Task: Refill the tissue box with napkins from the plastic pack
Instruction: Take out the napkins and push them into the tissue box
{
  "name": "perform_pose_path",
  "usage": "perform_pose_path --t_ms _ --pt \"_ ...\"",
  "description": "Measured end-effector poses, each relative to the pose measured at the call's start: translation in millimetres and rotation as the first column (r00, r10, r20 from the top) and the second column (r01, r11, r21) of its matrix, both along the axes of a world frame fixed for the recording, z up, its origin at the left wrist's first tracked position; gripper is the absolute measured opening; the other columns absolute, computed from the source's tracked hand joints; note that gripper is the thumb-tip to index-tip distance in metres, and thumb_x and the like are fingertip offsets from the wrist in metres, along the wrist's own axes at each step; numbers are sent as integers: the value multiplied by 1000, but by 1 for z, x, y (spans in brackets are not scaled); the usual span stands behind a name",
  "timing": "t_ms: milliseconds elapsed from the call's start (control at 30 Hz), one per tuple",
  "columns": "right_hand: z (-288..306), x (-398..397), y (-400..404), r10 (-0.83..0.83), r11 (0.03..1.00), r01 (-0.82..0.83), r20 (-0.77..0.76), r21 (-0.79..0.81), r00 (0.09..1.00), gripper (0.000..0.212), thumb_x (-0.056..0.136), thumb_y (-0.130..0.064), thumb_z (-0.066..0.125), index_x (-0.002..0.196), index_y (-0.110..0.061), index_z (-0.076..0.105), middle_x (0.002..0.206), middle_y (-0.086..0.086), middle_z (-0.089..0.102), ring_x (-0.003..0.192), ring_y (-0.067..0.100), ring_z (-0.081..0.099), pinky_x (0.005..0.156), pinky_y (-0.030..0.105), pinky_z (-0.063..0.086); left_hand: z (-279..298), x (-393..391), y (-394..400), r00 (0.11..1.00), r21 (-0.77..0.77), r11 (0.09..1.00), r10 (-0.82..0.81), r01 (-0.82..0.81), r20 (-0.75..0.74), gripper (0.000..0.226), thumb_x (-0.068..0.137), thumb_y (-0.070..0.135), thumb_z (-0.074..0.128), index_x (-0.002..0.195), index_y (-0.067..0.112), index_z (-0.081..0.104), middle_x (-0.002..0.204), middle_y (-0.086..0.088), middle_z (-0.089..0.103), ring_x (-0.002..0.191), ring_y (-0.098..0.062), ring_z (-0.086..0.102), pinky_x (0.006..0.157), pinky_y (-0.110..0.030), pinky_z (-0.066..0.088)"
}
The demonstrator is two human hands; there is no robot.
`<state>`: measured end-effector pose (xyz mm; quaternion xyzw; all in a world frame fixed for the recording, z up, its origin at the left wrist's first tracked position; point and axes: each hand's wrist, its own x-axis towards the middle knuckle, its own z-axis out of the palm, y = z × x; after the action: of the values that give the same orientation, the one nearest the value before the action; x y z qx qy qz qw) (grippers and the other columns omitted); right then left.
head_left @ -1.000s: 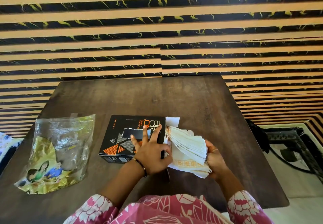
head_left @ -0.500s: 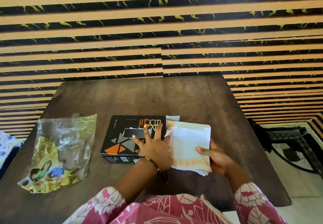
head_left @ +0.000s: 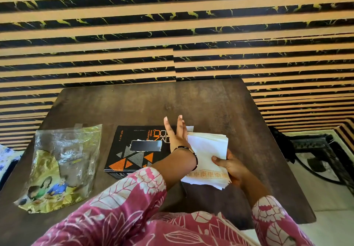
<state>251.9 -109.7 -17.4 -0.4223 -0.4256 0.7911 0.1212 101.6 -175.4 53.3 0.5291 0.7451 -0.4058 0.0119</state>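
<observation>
Left hand (head_left: 177,136) has lifted off the tissue box (head_left: 138,148), fingers spread. Right hand (head_left: 232,166) keeps pinching the napkin stack (head_left: 207,150) beside the box; insertion looks next.

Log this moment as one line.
right hand: holds napkin stack | left hand: open, beside stack | tissue box: unfilled | plastic pack: emptied

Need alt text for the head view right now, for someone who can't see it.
The right hand grips a stack of white napkins beside a black cardboard tissue box on a dark wooden table; the left hand is open, fingers spread. An emptied clear plastic pack lies left.
</observation>
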Motion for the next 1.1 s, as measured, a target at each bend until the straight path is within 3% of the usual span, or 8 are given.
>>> perform_pose_path --t_ms 100,200,267,333,533,633,800,1100 --pt "2 -2 0 -3 1000 3 23 2 1000 45 85 0 58 122 -21 45 108 8 64 92 28 66 57 34 59 -2 -6 3 997 2 999 49 -49 59 70 89 35 48 147 15 14 153 -20 -20 130 -52 -31 82 -82 -14" --pt "2 -1 1 7 1000 -7 34 -1 999 47 85 -2 59 125 -22 45 115 11 63 99 31 64 64 38 60 6 -19 -3 911 188 962 111 -199 397 58 86 36 48 140 19 34 157 -10 -3 140 -45 -15 97 -77 -11" --pt "2 -1 1 5 1000 -6 42 16 999 49 85 -1 59 128 -21 45 118 12 63 101 30 65 68 39 60 13 -36 -21 787 392 845 54 -364 614 51 87 40 46 134 22 39 154 -4 16 144 -33 5 107 -70 0" --pt "3 -2 1 -4 999 3 35 34 999 48 85 1 58 128 -20 47 115 10 65 95 27 68 68 38 60 12 -61 -44 769 544 679 48 -493 637 51 88 48 43 133 24 38 152 -4 24 143 -29 11 110 -66 5" --pt "11 -11 -5 80 994 -80 6 80 997 48 83 6 59 122 -21 50 110 7 67 90 21 70 69 37 60 -17 -110 -105 597 509 312 459 -802 658 78 84 63 36 143 15 20 151 -22 21 139 -44 12 106 -68 15" --pt "11 -20 -12 69 995 -68 -14 72 997 45 83 5 59 117 -23 51 108 6 67 89 20 70 68 35 60 -18 -104 -108 618 541 301 423 -785 663 73 86 59 37 142 16 21 143 -24 32 128 -44 33 99 -59 29" --pt "6 -29 -19 85 996 -85 8 33 996 39 88 -14 58 126 -13 48 119 15 65 104 32 65 88 49 54 -18 -105 -105 615 545 291 442 -787 653 73 86 60 36 142 17 20 143 -21 31 127 -43 33 97 -57 30" --pt "0 -31 -41 -50 918 -152 486 367 872 34 94 -28 45 126 -17 43 123 6 58 98 21 61 84 39 54 -29 -99 -101 628 544 316 441 -777 641 75 85 63 28 144 19 14 154 -14 18 140 -36 15 104 -68 18"
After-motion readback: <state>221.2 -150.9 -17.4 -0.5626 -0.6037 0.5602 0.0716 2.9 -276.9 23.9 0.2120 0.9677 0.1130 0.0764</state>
